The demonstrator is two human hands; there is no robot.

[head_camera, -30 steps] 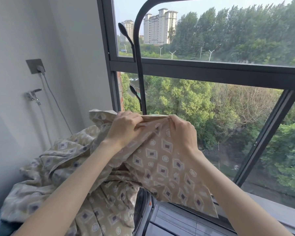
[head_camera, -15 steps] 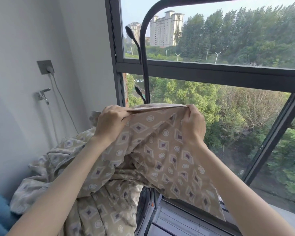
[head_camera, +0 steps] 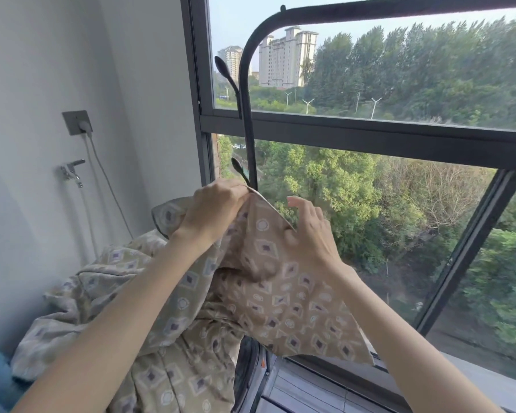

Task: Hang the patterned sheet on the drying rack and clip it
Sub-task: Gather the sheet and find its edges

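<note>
Against the window [head_camera: 370, 135], only the left hand [head_camera: 218, 204] pinches the sheet [head_camera: 268, 293] (right hand [head_camera: 307, 234] fingers spread, gripping nothing), so it may slip before reaching the rack [head_camera: 250, 150].

My one head-worn camera is looking forward and slightly down, close to the drying rack [head_camera: 248, 129], the window [head_camera: 370, 138] just behind the rack.

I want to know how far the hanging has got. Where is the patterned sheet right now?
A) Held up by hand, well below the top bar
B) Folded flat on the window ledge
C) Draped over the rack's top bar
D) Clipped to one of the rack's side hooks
A: the left hand grips the top edge of the patterned sheet beside the upright of the drying rack, and no cloth lies on the visible top bar.
</note>
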